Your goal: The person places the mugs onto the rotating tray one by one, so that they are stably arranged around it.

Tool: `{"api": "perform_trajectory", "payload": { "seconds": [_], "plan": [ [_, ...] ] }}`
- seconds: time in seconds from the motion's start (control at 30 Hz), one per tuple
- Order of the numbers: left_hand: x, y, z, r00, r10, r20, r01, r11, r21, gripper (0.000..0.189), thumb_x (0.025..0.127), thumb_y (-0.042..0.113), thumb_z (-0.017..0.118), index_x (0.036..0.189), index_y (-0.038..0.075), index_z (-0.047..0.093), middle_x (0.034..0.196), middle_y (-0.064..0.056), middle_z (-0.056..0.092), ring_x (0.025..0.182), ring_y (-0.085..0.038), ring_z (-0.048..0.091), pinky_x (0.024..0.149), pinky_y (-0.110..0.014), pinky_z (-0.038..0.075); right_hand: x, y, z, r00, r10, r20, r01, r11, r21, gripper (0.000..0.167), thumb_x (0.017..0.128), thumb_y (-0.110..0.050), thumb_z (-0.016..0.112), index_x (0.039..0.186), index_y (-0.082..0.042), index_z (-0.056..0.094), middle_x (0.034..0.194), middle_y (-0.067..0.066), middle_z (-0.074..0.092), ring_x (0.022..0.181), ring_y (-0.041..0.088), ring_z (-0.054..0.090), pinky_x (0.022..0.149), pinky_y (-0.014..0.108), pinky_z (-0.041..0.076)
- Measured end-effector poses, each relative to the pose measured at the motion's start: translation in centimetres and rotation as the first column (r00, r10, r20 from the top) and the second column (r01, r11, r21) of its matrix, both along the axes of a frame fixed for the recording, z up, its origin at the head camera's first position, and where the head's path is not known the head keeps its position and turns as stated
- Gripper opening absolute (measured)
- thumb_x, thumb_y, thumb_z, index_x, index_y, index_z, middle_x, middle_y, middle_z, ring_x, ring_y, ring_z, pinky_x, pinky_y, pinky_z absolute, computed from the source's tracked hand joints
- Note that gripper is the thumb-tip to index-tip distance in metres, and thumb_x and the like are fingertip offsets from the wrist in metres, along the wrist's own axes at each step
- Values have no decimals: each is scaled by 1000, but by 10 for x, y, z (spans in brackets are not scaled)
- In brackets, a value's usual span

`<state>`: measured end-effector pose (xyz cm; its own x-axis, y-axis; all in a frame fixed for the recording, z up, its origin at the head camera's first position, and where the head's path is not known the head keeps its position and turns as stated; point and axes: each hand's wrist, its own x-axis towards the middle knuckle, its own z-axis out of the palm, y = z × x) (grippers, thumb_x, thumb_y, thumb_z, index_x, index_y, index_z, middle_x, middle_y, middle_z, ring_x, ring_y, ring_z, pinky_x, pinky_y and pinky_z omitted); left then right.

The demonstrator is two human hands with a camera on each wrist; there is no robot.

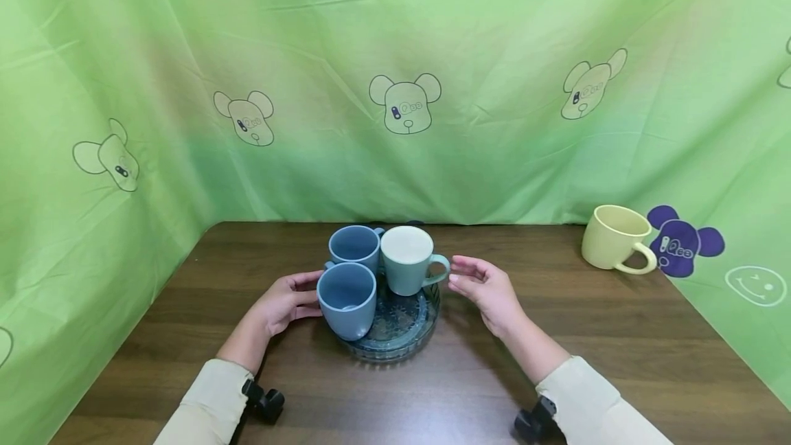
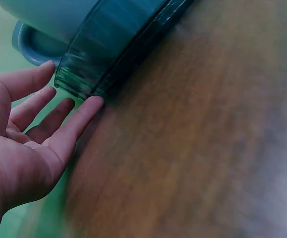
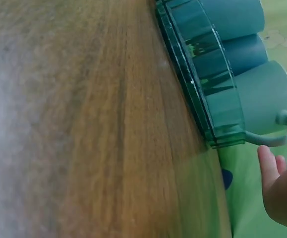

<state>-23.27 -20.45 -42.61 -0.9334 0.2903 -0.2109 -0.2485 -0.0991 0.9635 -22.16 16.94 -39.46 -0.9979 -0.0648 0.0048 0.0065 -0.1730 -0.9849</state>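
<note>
A round bluish glass tray (image 1: 395, 335) with a ribbed wall carries two blue mugs, one in front (image 1: 347, 304) and one behind (image 1: 353, 244), plus a mint-green mug (image 1: 404, 273) with a white inside. My left hand (image 1: 287, 304) is at the tray's left side, beside the front blue mug. In the left wrist view its loosely spread fingers (image 2: 91, 106) reach the glass wall, seemingly touching it. My right hand (image 1: 488, 290) is close to the mint mug's handle (image 3: 267, 140), fingers loosely bent and holding nothing. Whether a fingertip touches that handle, I cannot tell.
A pale yellow mug (image 1: 612, 239) stands at the back right of the brown wooden table (image 1: 494, 390), its handle toward the right. Green cloth (image 1: 309, 177) printed with bear heads hangs behind the table and along both sides.
</note>
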Motion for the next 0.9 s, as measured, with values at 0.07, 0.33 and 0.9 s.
{"api": "perform_trajectory", "payload": {
  "seconds": [0.07,0.33,0.9],
  "plan": [
    [-2,-1,0,1000,-1,13,1,1000,-6,58,91,-4,62,144,-6,40,134,-17,52,93,-23,65,85,-46,55,1,2,0,1000,15,-4,-15,1000,-1,50,86,15,61,132,20,42,106,9,63,93,17,67,83,30,56],
    [-5,-3,0,999,-31,19,30,1000,7,53,91,-4,61,141,-6,44,125,-11,59,95,-23,64,84,-47,56,6,12,0,998,59,-22,-58,998,8,50,87,9,64,133,14,45,119,17,56,94,14,65,85,34,56],
    [8,0,-4,1000,1,12,-1,998,60,52,92,-8,58,142,-9,41,114,-7,62,94,-22,65,82,-47,56,15,41,-1,983,5,-183,6,998,58,34,87,5,68,120,-6,66,108,-5,68,98,10,65,83,24,55]
  ]
}}
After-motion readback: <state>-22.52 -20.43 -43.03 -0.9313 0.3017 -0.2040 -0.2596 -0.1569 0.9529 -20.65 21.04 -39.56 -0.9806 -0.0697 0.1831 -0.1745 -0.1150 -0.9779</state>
